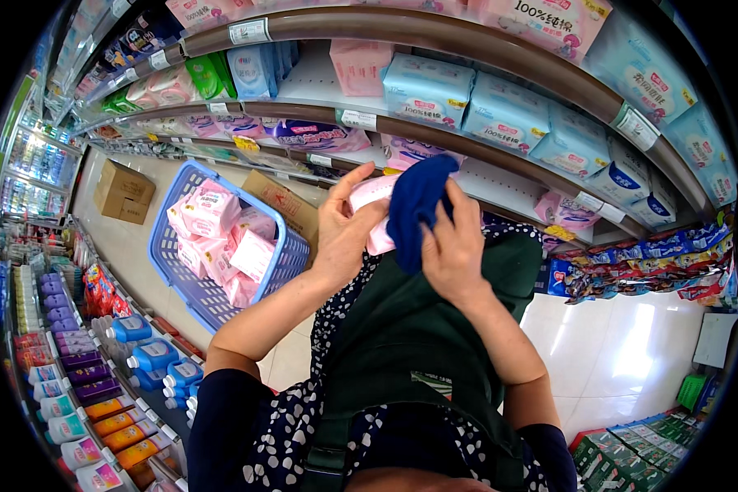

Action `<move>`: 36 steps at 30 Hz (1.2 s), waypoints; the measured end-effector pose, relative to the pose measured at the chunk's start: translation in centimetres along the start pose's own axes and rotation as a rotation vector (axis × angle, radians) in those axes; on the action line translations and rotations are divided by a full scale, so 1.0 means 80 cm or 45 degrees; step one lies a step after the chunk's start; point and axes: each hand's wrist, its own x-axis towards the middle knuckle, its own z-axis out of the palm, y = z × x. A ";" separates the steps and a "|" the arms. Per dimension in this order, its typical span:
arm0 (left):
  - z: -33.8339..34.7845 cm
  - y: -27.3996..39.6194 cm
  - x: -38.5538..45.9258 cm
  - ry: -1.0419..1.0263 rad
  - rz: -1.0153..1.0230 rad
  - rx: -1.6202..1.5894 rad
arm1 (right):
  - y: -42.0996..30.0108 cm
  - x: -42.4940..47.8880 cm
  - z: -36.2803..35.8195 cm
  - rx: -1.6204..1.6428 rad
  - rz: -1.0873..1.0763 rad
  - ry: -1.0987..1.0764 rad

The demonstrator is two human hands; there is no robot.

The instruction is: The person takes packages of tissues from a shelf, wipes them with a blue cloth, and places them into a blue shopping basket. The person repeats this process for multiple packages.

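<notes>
My left hand (350,224) grips a pink soft pack (379,237) in front of my apron, thumb across its face. In my right hand (458,249) is a dark blue cloth (415,212), bunched and lying against the pack, so much of the pack is hidden. To the left on the floor stands a blue plastic shopping basket (160,230) holding several similar pink packs (212,212). Before me runs a store shelf (317,74) with light blue soft packs (429,89) lined up along it, and one pink pack (360,66) beside them.
A cardboard box (123,190) sits on the aisle floor; another carton (286,206) is behind the basket. Left of me, a shelf carries blue bottles (154,353) and tubes. Snack-like bags (658,264) hang at the right end of the shelving. Shelf edges (270,114) bear price labels.
</notes>
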 end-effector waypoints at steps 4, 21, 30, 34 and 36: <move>0.006 -0.016 0.006 0.137 -0.101 -0.058 | -0.020 -0.001 0.006 -0.146 -0.106 -0.105; 0.000 -0.007 -0.022 0.132 -0.190 -0.301 | 0.030 0.002 0.016 0.985 0.904 0.045; -0.016 -0.043 -0.031 0.313 0.846 0.712 | -0.033 -0.027 0.054 1.967 1.355 0.145; -0.037 -0.022 -0.030 0.183 1.376 1.239 | -0.035 -0.023 0.042 2.270 1.525 -0.078; -0.069 -0.010 -0.026 0.132 1.625 1.570 | -0.039 -0.013 0.033 2.287 1.531 -0.212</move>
